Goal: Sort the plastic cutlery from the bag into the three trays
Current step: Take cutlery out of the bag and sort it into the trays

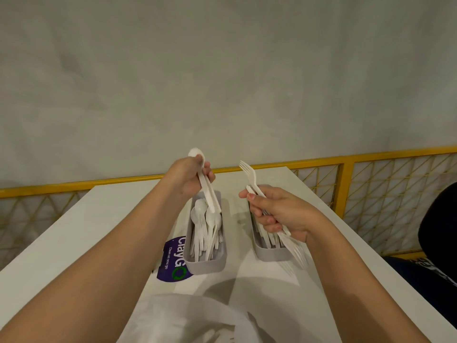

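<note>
My left hand (190,177) grips a white plastic spoon (206,184), bowl up, its handle slanting down over a grey tray (210,264) full of white spoons. My right hand (274,211) holds a bunch of white plastic forks (249,174); one points its tines up, others stick out below my palm over a second grey tray (269,254). That tray holds more white cutlery, partly hidden by my hand. A third tray is not visible. The white plastic bag (188,320) lies crumpled at the near edge between my forearms.
Both trays stand on a white table (74,231). A purple "ClayGo" sticker (174,261) sits left of the spoon tray. A yellow-framed mesh railing (371,184) runs behind the table, with a grey wall above. A dark-clothed person (440,243) is at the right edge.
</note>
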Motion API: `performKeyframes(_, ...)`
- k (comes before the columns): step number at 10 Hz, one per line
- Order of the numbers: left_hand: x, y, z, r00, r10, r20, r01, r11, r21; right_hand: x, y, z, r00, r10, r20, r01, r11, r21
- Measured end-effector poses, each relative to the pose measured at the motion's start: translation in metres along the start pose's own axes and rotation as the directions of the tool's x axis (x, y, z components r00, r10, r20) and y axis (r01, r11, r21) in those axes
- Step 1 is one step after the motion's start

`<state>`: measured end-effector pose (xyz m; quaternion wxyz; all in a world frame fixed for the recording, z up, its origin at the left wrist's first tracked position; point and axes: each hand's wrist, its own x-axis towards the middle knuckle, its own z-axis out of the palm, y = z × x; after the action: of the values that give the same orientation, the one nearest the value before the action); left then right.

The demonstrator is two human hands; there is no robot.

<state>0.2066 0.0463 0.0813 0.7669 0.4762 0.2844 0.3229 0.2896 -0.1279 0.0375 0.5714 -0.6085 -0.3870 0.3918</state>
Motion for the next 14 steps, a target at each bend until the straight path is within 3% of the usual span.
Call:
performKeyframes(1,0.001,-0.013,-0.010,0.995,-0.080,-0.062,0.096,0.940,0.328,0.002,0.001,0.001,1.000,0.001,-0.011,-0.001,1.000,0.000)
performKeyframes(2,0.000,-0.029,-0.015,0.987,-0.057,-0.149,0.131,0.821,0.555,0.004,0.002,0.003,1.000,0.011,-0.020,-0.011,1.000,-0.001)
performKeyframes(3,0.013,-0.054,-0.023,0.988,-0.045,-0.145,0.136,0.688,0.713,0.005,0.003,0.003,1.000,0.014,-0.020,-0.015,1.000,-0.012)
performKeyframes(4,0.012,-0.065,-0.022,0.968,-0.007,-0.252,0.198,0.636,0.745,0.005,0.003,0.002,1.000,0.016,-0.020,-0.017,1.000,-0.007)
performKeyframes(5,0.013,-0.075,-0.020,0.958,0.101,-0.269,0.231,0.283,0.931,0.006,0.003,0.001,1.000,0.012,-0.022,-0.012,1.000,0.020)
performKeyframes(6,0.013,-0.080,-0.012,0.975,0.078,-0.209,0.213,-0.048,0.976,0.006,0.003,0.000,1.000,-0.001,-0.020,0.002,0.999,0.042)
performKeyframes(7,0.008,-0.078,-0.008,0.987,0.086,-0.138,0.138,-0.001,0.990,0.005,0.002,-0.001,0.999,-0.013,-0.039,0.017,0.995,0.097)
performKeyframes(8,-0.001,-0.068,-0.002,0.996,0.087,-0.021,0.023,-0.020,1.000,0.007,0.000,-0.003,0.997,-0.027,-0.074,0.041,0.979,0.198)
performKeyframes(9,-0.018,-0.062,0.012,0.988,0.024,0.149,-0.151,0.207,0.967,0.009,0.000,-0.004,0.987,-0.048,-0.155,0.090,0.956,0.278)
performKeyframes(10,-0.044,-0.059,0.021,0.942,-0.181,0.284,-0.137,0.565,0.814,0.012,0.001,-0.005,0.963,-0.074,-0.261,0.158,0.934,0.320)
performKeyframes(11,-0.059,-0.063,0.018,0.784,-0.424,0.454,-0.067,0.669,0.740,0.016,0.003,-0.007,0.932,-0.082,-0.354,0.221,0.901,0.373)
performKeyframes(12,-0.063,-0.071,0.012,0.723,-0.469,0.508,-0.073,0.679,0.730,0.018,0.004,-0.009,0.901,-0.076,-0.426,0.268,0.871,0.411)
performKeyframes(13,-0.062,-0.070,0.009,0.770,-0.423,0.477,-0.028,0.725,0.688,0.019,0.007,-0.011,0.880,-0.063,-0.470,0.281,0.868,0.410)
performKeyframes(14,-0.059,-0.061,0.001,0.818,-0.364,0.445,-0.029,0.747,0.664,0.022,0.010,-0.017,0.844,-0.025,-0.536,0.216,0.930,0.297)
